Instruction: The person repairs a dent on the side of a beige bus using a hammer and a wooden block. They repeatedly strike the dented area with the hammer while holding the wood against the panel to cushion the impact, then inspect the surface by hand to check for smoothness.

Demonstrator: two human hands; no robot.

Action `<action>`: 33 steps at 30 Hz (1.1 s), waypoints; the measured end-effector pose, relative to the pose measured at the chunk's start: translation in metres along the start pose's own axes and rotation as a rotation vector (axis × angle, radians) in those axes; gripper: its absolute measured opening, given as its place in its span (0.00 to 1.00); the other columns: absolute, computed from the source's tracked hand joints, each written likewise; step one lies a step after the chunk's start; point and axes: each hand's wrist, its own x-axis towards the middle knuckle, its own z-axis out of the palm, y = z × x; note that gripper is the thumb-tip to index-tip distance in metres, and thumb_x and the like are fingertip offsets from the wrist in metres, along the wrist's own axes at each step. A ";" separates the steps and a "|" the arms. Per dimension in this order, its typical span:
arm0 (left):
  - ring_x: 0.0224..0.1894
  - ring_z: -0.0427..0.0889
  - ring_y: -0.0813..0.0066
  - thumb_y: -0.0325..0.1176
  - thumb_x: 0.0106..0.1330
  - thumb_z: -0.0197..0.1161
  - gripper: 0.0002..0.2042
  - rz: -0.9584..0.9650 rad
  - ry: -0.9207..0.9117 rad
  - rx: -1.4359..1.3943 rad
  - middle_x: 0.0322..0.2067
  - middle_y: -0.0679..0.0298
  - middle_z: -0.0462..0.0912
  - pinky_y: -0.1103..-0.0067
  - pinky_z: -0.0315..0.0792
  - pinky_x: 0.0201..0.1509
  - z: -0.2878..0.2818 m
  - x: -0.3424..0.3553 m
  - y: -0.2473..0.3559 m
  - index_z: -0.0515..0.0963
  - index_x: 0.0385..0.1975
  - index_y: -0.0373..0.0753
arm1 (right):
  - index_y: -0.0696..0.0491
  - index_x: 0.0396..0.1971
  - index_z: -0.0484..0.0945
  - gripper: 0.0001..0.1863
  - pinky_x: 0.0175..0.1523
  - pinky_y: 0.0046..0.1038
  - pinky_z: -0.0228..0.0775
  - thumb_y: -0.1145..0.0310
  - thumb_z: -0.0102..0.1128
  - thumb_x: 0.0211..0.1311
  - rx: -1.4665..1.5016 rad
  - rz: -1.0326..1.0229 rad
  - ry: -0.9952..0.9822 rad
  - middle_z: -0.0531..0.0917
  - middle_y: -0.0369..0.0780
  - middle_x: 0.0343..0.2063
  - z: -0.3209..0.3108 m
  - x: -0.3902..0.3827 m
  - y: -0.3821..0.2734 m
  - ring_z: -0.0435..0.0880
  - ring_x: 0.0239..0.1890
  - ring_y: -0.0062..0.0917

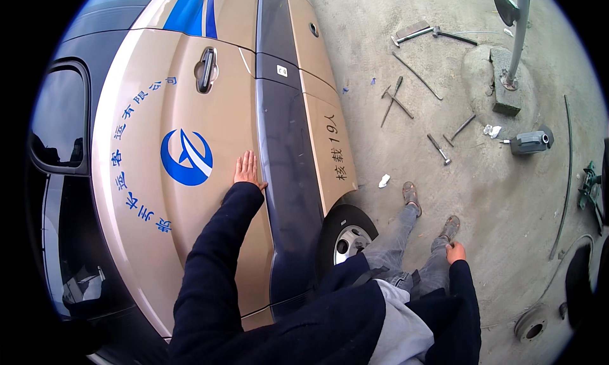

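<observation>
My left hand point(247, 168) lies flat, fingers stretched, against the beige door point(222, 130) of a van, just above its dark grey lower trim point(288, 174). A blue round emblem point(186, 157) is on the door to the left of that hand, and a dark door handle point(206, 70) sits farther off. My right hand point(455, 253) hangs beside my right thigh with its fingers curled closed. What is inside those fingers, if anything, is hidden. It touches no part of the van.
Hammers point(439, 149), rods and bars lie scattered on the concrete ground ahead. A grey jug point(531, 143) stands right of them, near a pole point(517, 41) in a concrete base. The van's wheel point(347, 243) is close by my legs. A long rod point(566, 174) lies at the right.
</observation>
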 end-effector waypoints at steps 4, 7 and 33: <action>0.79 0.34 0.60 0.70 0.64 0.51 0.51 0.004 -0.128 -0.052 0.77 0.52 0.39 0.61 0.33 0.79 -0.015 -0.031 0.029 0.47 0.75 0.35 | 0.61 0.37 0.82 0.14 0.32 0.34 0.77 0.63 0.63 0.62 0.062 -0.159 0.129 0.85 0.44 0.22 0.007 0.024 0.040 0.85 0.21 0.31; 0.77 0.49 0.58 0.65 0.66 0.53 0.44 0.119 -0.189 -0.489 0.73 0.51 0.55 0.61 0.45 0.78 -0.018 -0.086 0.085 0.59 0.71 0.33 | 0.63 0.37 0.82 0.15 0.30 0.32 0.78 0.64 0.62 0.62 0.114 -0.254 0.144 0.84 0.44 0.21 0.004 0.036 0.046 0.85 0.20 0.29; 0.55 0.80 0.50 0.62 0.65 0.56 0.33 0.141 -0.228 -2.043 0.52 0.47 0.81 0.65 0.72 0.61 -0.020 -0.352 0.526 0.78 0.56 0.37 | 0.62 0.48 0.80 0.20 0.36 0.32 0.79 0.61 0.59 0.65 -0.428 -0.270 -0.247 0.88 0.44 0.34 -0.110 -0.111 0.048 0.90 0.33 0.30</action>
